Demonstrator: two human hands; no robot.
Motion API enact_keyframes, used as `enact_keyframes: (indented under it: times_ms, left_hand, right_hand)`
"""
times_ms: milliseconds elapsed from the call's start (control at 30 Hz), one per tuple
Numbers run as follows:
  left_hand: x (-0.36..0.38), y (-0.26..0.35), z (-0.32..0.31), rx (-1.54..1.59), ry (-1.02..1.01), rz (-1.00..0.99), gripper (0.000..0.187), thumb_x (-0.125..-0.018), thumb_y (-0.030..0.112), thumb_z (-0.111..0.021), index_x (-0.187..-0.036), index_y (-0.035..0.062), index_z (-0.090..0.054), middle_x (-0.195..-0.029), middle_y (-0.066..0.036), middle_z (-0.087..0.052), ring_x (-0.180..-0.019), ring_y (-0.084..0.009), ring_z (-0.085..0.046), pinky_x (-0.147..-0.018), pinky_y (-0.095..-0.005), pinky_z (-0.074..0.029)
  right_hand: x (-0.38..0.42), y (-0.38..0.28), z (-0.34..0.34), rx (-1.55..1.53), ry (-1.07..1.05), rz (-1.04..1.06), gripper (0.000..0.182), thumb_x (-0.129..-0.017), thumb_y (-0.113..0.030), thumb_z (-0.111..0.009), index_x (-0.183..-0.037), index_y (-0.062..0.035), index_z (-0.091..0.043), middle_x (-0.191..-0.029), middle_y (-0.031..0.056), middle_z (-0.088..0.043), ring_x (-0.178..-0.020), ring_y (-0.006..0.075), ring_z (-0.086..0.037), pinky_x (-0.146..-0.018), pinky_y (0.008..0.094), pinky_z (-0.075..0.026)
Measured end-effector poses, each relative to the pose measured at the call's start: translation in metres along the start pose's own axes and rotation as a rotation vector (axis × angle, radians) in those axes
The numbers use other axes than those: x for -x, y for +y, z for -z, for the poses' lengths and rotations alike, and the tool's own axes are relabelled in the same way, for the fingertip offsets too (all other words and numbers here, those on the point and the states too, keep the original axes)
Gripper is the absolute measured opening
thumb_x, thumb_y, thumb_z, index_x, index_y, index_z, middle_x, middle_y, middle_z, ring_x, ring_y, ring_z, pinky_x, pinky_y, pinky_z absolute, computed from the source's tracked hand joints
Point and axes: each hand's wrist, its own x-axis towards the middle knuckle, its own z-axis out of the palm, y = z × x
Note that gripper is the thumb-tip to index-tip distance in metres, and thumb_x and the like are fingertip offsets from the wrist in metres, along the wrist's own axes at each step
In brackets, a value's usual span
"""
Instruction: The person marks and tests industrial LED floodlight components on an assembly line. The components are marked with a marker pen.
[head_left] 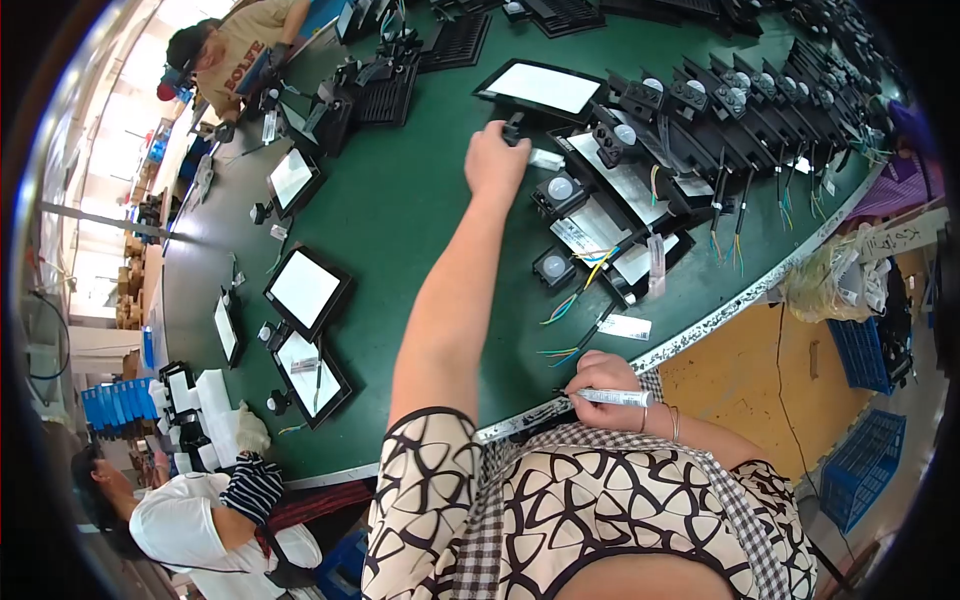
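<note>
My left hand (497, 158) reaches across the green table, its fingers closed around a small black fitting (512, 130). This fitting is beside a black-framed floodlight (545, 88) with a white panel; whether the two are joined is hard to see. A white label (546, 159) hangs near my fingertips. Close to the table's front edge, my right hand (603, 380) is closed on a white marker pen (615, 397). Between my hands lie floodlights with round-domed motion sensors (560, 190) and loose coloured wires (592, 270).
A row of black floodlights (740, 110) fills the right side of the green table (410, 200). More floodlights (305, 292) lie at left. One person (235, 60) works at the far edge, another (185, 520) at lower left. Blue crates (865, 470) stand on the floor at right.
</note>
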Motion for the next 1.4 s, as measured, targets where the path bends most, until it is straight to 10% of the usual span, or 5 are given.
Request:
enact_keyframes:
  times_ms: [200, 333, 533, 867, 1400]
  left_hand:
    - [0.074, -0.115, 0.101, 0.218, 0.186, 0.093, 0.037, -0.067, 0.015, -0.067, -0.101, 0.0026, -0.059, -0.092, -0.013, -0.06, -0.076, -0.0256, -0.06, -0.073, -0.0349, -0.049]
    - [0.147, -0.185, 0.146, 1.451, 0.477, 0.455, 0.055, -0.079, -0.005, -0.06, -0.127, 0.0022, -0.033, -0.098, -0.015, -0.053, -0.079, -0.0241, -0.058, -0.077, -0.0372, -0.053]
    - [0.175, -0.2, 0.159, 2.082, 0.762, 0.594, 0.02, -0.084, 0.012, -0.064, -0.094, -0.0022, -0.054, -0.094, -0.015, -0.061, -0.083, -0.0257, -0.06, -0.068, -0.033, -0.054]
    - [0.129, -0.163, 0.108, 1.871, 0.862, 0.415, 0.03, -0.086, 0.022, -0.062, -0.103, 0.0013, -0.05, -0.109, -0.01, -0.052, -0.101, -0.0205, -0.05, -0.096, -0.0349, -0.04]
    - [0.266, -0.191, 0.191, 1.701, 0.674, 0.469, 0.015, -0.086, 0.011, -0.061, -0.093, 0.0016, -0.053, -0.083, -0.013, -0.062, -0.082, -0.023, -0.062, -0.079, -0.0346, -0.052]
  right_hand:
    - [-0.002, -0.002, -0.002, -0.014, -0.02, 0.079, 0.014, -0.062, -0.003, -0.065, -0.071, -0.0087, -0.057, -0.056, 0.0066, -0.047, -0.052, 0.0266, -0.048, -0.048, 0.0364, -0.038]
    - [-0.007, -0.007, -0.006, -0.019, -0.01, 0.103, 0.015, -0.06, -0.001, -0.064, -0.071, -0.0079, -0.057, -0.056, 0.0072, -0.048, -0.05, 0.0267, -0.048, -0.047, 0.0358, -0.037]
    - [-0.004, -0.011, -0.019, 0.072, 0.031, 0.077, 0.015, -0.062, 0.001, -0.062, -0.073, -0.0064, -0.056, -0.058, 0.0083, -0.049, -0.052, 0.0267, -0.048, -0.048, 0.0363, -0.037]
    - [-0.008, -0.018, -0.027, 0.192, 0.05, -0.006, 0.008, -0.067, -0.002, -0.06, -0.072, -0.0061, -0.055, -0.062, 0.0086, -0.054, -0.057, 0.0268, -0.052, -0.052, 0.0365, -0.04]
    - [-0.007, -0.021, -0.028, 0.194, 0.016, -0.162, 0.005, -0.071, -0.003, -0.061, -0.074, -0.0045, -0.056, -0.068, 0.0095, -0.056, -0.062, 0.0271, -0.054, -0.058, 0.0354, -0.042]
